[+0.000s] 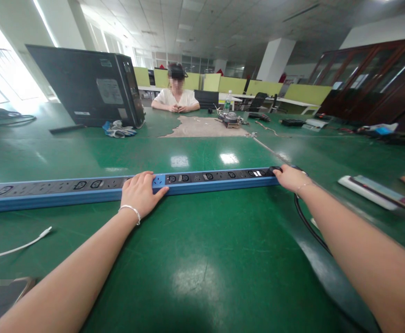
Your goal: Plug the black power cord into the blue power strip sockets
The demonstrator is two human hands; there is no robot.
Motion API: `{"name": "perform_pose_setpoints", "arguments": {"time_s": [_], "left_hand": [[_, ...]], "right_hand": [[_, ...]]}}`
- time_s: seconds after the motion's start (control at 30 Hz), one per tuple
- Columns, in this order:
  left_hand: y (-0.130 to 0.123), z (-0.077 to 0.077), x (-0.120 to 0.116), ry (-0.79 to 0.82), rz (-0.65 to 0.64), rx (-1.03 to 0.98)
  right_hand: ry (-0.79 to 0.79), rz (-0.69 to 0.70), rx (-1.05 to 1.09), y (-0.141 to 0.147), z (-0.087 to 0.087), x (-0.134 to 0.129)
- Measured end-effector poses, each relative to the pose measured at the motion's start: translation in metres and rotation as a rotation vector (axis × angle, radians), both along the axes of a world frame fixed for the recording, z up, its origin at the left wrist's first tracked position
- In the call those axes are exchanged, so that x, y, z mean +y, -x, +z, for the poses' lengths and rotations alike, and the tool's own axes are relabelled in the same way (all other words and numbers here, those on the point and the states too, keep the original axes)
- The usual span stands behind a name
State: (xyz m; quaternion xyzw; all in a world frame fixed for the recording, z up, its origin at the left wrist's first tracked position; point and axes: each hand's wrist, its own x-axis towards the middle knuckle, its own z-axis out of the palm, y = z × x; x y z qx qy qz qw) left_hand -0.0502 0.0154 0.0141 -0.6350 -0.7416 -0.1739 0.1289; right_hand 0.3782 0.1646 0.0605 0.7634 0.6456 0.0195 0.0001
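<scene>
Left hand (140, 191), half curled, clasps the power strip (202, 183); right hand (291, 177), nearly closed, grips a black plug (274, 169). Cable (306, 222) curves just below it.

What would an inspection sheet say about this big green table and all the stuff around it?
Surface: green tabletop, shiny, with light scratches and a ragged pale patch further back.
Main thing: long blue-and-black socket strip, lying across the table.
Clutter: computer case, gloves beside it, bottle at the back.
Left hand: resting over the strip.
Right hand: at a black piece on the strip's right end; grip partly hidden.
Cables: white cable, tip loose; black cable passing by the right forearm.
Surroundings: person sitting opposite, dark cabinets at right.
Spills: nothing seen.
</scene>
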Motion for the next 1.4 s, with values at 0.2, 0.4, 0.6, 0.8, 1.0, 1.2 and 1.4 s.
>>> {"name": "perform_pose_setpoints", "arguments": {"time_s": [0.2, 0.4, 0.6, 0.8, 1.0, 1.2, 1.4], "left_hand": [[0.0, 0.001, 0.0, 0.005, 0.001, -0.01], [-0.001, 0.001, -0.001, 0.001, -0.005, -0.014], [-0.001, 0.001, -0.002, 0.017, -0.028, 0.027], [0.0, 0.0, -0.003, 0.036, -0.027, 0.056], [-0.001, -0.001, -0.003, 0.029, -0.017, 0.057], [-0.001, -0.001, -0.002, 0.032, -0.017, 0.058], [-0.001, 0.0, -0.002, 0.049, -0.011, 0.042]], "right_hand": [[-0.011, -0.039, 0.035, 0.005, 0.001, -0.005], [-0.003, -0.019, 0.016, 0.002, 0.001, -0.002], [-0.009, 0.007, -0.037, -0.001, -0.002, 0.004], [-0.038, 0.063, -0.064, -0.002, -0.003, 0.004], [-0.01, 0.038, -0.057, -0.003, -0.002, 0.003], [0.014, 0.029, -0.056, 0.0, 0.001, 0.0], [0.038, 0.018, -0.029, 0.01, 0.012, -0.01]]}}
